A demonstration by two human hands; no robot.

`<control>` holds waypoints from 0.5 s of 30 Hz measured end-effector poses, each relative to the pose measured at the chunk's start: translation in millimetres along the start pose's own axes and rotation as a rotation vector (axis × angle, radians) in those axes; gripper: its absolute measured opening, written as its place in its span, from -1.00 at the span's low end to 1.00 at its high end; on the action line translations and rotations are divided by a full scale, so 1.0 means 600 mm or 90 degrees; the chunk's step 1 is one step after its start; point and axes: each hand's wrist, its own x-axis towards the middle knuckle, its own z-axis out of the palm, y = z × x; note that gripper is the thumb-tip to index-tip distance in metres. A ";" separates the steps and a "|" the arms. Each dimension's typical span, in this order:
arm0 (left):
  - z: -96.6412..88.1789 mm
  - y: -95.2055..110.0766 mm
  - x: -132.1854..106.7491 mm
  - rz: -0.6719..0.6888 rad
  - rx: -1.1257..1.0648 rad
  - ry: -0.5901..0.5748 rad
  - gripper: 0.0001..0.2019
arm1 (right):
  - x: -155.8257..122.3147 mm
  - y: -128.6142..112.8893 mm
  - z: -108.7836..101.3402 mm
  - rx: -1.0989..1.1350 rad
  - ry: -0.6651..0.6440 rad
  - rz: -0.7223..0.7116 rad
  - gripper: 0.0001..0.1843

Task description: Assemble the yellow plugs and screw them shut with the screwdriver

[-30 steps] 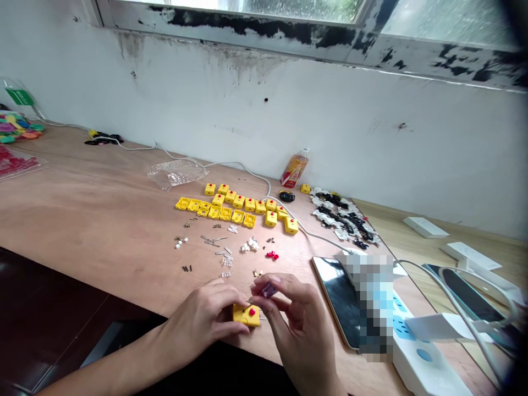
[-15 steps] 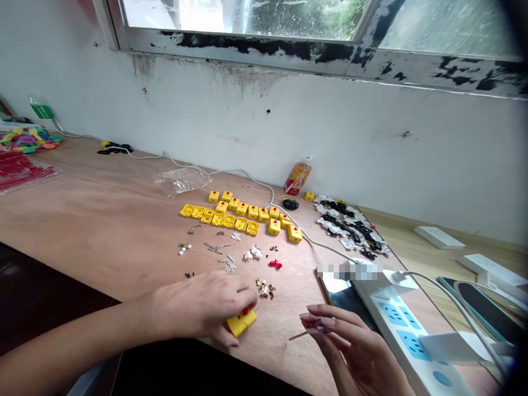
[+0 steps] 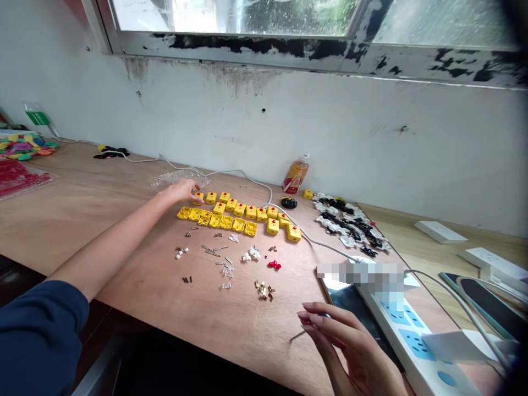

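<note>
My left hand [image 3: 181, 191] reaches far across the table, its fingers closed around a small yellow box with a red button [image 3: 198, 198] at the left end of the back row. To its right stand several similar yellow boxes [image 3: 251, 212] with red buttons. Several open yellow shells [image 3: 226, 221] lie in front of them. At the near right, my right hand [image 3: 346, 341] pinches a small screwdriver [image 3: 297, 335], its thin shaft pointing down and left. The screwdriver's handle is mostly hidden by the fingers.
Brass pieces [image 3: 264, 290], red parts [image 3: 274, 265] and white parts [image 3: 251, 254] lie in small piles. A power strip [image 3: 412, 335] and a phone [image 3: 350, 302] are at the right. A bottle [image 3: 296, 175] stands by the wall, beside black and white parts [image 3: 350, 223].
My left hand has carried the yellow box from the near table edge to the left end of the back row. My right hand stays nearly in place with the screwdriver.
</note>
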 end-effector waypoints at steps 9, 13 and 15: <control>0.019 -0.030 -0.078 0.116 -0.103 -0.002 -0.61 | 0.020 0.022 0.010 -0.229 -0.011 -0.034 -0.81; 0.040 -0.048 -0.102 0.118 -0.116 0.036 -0.58 | 0.018 0.053 0.026 -0.355 -0.081 -0.067 -0.65; 0.046 -0.057 -0.105 0.109 -0.124 0.059 -0.57 | 0.009 0.074 0.028 -0.399 -0.118 -0.085 -0.58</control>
